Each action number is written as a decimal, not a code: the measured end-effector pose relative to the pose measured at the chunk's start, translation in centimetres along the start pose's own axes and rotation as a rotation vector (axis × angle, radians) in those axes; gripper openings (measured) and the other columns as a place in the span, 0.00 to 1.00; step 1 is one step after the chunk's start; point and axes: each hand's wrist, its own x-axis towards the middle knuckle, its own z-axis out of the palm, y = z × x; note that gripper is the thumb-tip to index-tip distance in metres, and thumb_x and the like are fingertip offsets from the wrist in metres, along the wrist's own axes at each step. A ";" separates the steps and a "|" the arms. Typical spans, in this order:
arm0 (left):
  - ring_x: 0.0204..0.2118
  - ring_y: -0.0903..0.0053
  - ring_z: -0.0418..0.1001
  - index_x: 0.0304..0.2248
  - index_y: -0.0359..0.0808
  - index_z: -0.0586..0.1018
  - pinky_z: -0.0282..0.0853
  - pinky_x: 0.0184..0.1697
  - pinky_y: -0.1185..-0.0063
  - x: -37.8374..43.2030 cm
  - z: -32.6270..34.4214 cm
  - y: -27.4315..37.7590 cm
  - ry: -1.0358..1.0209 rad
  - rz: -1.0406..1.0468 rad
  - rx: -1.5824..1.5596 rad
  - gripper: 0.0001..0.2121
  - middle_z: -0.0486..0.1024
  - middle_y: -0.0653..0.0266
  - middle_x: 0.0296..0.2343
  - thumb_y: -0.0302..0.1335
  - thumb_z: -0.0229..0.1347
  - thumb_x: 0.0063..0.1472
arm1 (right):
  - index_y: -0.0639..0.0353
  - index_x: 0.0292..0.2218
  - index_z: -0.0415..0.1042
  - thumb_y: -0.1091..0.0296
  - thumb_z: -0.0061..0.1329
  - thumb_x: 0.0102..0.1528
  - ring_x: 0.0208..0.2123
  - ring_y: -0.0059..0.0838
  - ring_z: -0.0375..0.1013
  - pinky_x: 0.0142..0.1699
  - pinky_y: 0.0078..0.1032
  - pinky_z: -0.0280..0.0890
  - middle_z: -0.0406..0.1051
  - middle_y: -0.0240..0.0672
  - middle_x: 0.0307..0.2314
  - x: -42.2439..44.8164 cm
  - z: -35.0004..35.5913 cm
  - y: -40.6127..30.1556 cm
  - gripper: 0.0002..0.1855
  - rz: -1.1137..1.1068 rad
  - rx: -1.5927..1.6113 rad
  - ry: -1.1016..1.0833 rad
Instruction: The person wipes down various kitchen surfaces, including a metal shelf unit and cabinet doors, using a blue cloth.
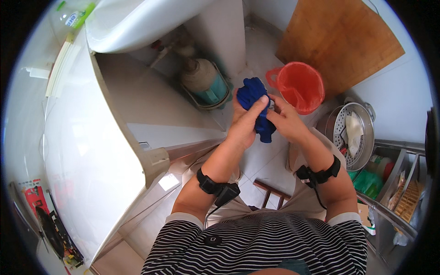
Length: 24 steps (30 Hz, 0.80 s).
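Note:
In front of me, above the tiled floor, I hold a bunched blue cloth item (254, 98), with a small grey-white patch at its edge. It may be a knit glove; its folds hide its full shape. My left hand (244, 122) grips it from the left, thumb laid across the top. From the right, the fingertips of my right hand (285, 118) pinch its edge. A red bin (318, 87) lined with a red plastic bag stands on the floor just beyond my right hand.
A gas cylinder (206, 84) stands under the white counter (96, 144). A brown wooden board (337, 41) leans at the wall. To the right are a metal steamer pot (369, 147) holding a perforated tray and pale cloth, and an open metal drawer (388, 206).

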 end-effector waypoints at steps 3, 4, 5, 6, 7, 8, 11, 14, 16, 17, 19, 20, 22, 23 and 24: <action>0.45 0.75 0.67 0.57 0.39 0.46 0.67 0.47 0.75 -0.2 0.0 0.1 -0.067 0.017 0.029 0.41 0.64 0.61 0.45 0.28 0.62 0.52 | 0.68 0.54 0.58 0.70 0.46 0.55 0.36 0.20 0.69 0.41 0.19 0.66 0.69 0.36 0.38 0.2 -0.3 0.8 0.26 -0.017 0.139 0.035; 0.48 0.73 0.65 0.57 0.40 0.48 0.63 0.50 0.74 -0.2 0.1 0.0 -0.109 0.033 0.047 0.40 0.63 0.61 0.47 0.28 0.62 0.51 | 0.67 0.53 0.59 0.70 0.46 0.56 0.36 0.21 0.69 0.41 0.19 0.66 0.69 0.36 0.39 0.4 -0.5 1.4 0.25 0.007 0.230 0.079; 0.51 0.72 0.62 0.57 0.40 0.50 0.60 0.54 0.72 -0.3 0.3 -0.2 -0.151 0.049 0.066 0.40 0.62 0.62 0.48 0.28 0.63 0.51 | 0.66 0.53 0.59 0.70 0.45 0.57 0.37 0.21 0.69 0.42 0.20 0.66 0.68 0.36 0.39 0.5 -0.7 1.8 0.24 0.031 0.321 0.124; 0.53 0.71 0.61 0.57 0.40 0.51 0.57 0.56 0.71 -0.4 0.2 -0.3 -0.111 0.026 0.076 0.40 0.61 0.62 0.49 0.28 0.64 0.50 | 0.65 0.53 0.60 0.69 0.43 0.58 0.40 0.22 0.69 0.44 0.21 0.66 0.68 0.36 0.41 0.4 -0.5 1.2 0.22 0.070 0.400 0.122; 0.53 0.71 0.61 0.57 0.40 0.51 0.57 0.56 0.71 -0.3 0.2 -0.3 -0.108 0.030 0.087 0.40 0.61 0.62 0.49 0.28 0.64 0.50 | 0.65 0.53 0.60 0.69 0.43 0.58 0.40 0.22 0.69 0.44 0.21 0.66 0.68 0.36 0.41 0.4 -0.4 0.8 0.22 0.065 0.409 0.118; 0.52 0.71 0.61 0.57 0.39 0.51 0.57 0.56 0.71 -0.3 0.1 -0.2 -0.121 0.053 0.123 0.40 0.62 0.61 0.49 0.27 0.64 0.49 | 0.64 0.53 0.59 0.69 0.42 0.58 0.41 0.23 0.69 0.44 0.22 0.66 0.68 0.36 0.42 0.3 -0.4 0.5 0.22 0.097 0.473 0.103; 0.51 0.72 0.63 0.57 0.38 0.52 0.58 0.55 0.72 -0.3 0.0 -0.1 -0.138 0.063 0.194 0.40 0.64 0.61 0.48 0.27 0.64 0.49 | 0.61 0.54 0.59 0.69 0.41 0.59 0.43 0.25 0.69 0.46 0.24 0.66 0.67 0.36 0.43 -0.2 -0.2 0.1 0.22 0.134 0.575 0.081; 0.50 0.72 0.65 0.56 0.37 0.52 0.60 0.54 0.73 -0.2 0.0 -0.1 -0.135 0.075 0.224 0.40 0.65 0.60 0.47 0.26 0.65 0.48 | 0.61 0.54 0.58 0.69 0.40 0.59 0.43 0.26 0.69 0.46 0.26 0.67 0.67 0.36 0.43 -0.3 0.0 0.3 0.22 0.149 0.623 0.063; 0.49 0.72 0.66 0.56 0.35 0.52 0.62 0.53 0.74 0.0 0.1 0.0 -0.131 0.095 0.235 0.41 0.66 0.58 0.46 0.26 0.66 0.47 | 0.61 0.54 0.58 0.69 0.40 0.59 0.43 0.26 0.69 0.46 0.27 0.67 0.68 0.36 0.43 -0.3 -0.1 0.3 0.22 0.154 0.645 0.055; 0.49 0.73 0.66 0.55 0.35 0.52 0.63 0.52 0.74 -0.1 -0.1 -0.3 -0.131 0.103 0.262 0.41 0.66 0.59 0.46 0.26 0.66 0.47 | 0.61 0.53 0.59 0.68 0.41 0.58 0.43 0.25 0.69 0.47 0.26 0.66 0.68 0.36 0.42 -0.4 -0.1 0.7 0.22 0.175 0.612 0.075; 0.48 0.73 0.67 0.55 0.36 0.53 0.63 0.52 0.74 0.1 -0.2 -0.1 -0.146 0.137 0.298 0.40 0.67 0.59 0.45 0.26 0.66 0.47 | 0.62 0.52 0.59 0.68 0.43 0.58 0.43 0.25 0.69 0.47 0.25 0.65 0.68 0.36 0.42 -0.3 -0.2 0.7 0.21 0.165 0.579 0.090; 0.47 0.74 0.67 0.55 0.36 0.53 0.64 0.52 0.74 0.0 -0.1 -0.1 -0.155 0.125 0.273 0.40 0.67 0.59 0.45 0.26 0.65 0.47 | 0.63 0.52 0.59 0.68 0.44 0.58 0.42 0.24 0.68 0.47 0.25 0.65 0.68 0.36 0.42 -0.5 -0.1 0.7 0.22 0.093 0.486 0.075; 0.46 0.75 0.68 0.55 0.36 0.53 0.65 0.50 0.75 0.0 0.0 -0.1 -0.148 0.104 0.242 0.37 0.67 0.60 0.44 0.23 0.63 0.49 | 0.64 0.51 0.61 0.69 0.47 0.57 0.42 0.22 0.67 0.48 0.23 0.63 0.68 0.36 0.41 -0.5 -0.2 0.9 0.22 0.021 0.430 0.071; 0.46 0.75 0.68 0.55 0.36 0.53 0.65 0.50 0.75 0.0 0.1 -0.1 -0.154 0.114 0.245 0.37 0.67 0.60 0.44 0.23 0.63 0.49 | 0.64 0.51 0.61 0.69 0.47 0.57 0.42 0.22 0.67 0.48 0.23 0.63 0.68 0.36 0.41 -0.5 -0.2 0.9 0.22 0.009 0.429 0.070; 0.46 0.75 0.68 0.55 0.36 0.54 0.65 0.50 0.75 -0.1 0.1 -0.1 -0.142 0.098 0.215 0.36 0.67 0.61 0.44 0.23 0.62 0.50 | 0.65 0.50 0.61 0.68 0.47 0.56 0.42 0.23 0.67 0.48 0.23 0.63 0.68 0.36 0.41 -0.5 -0.1 0.8 0.22 -0.002 0.397 0.083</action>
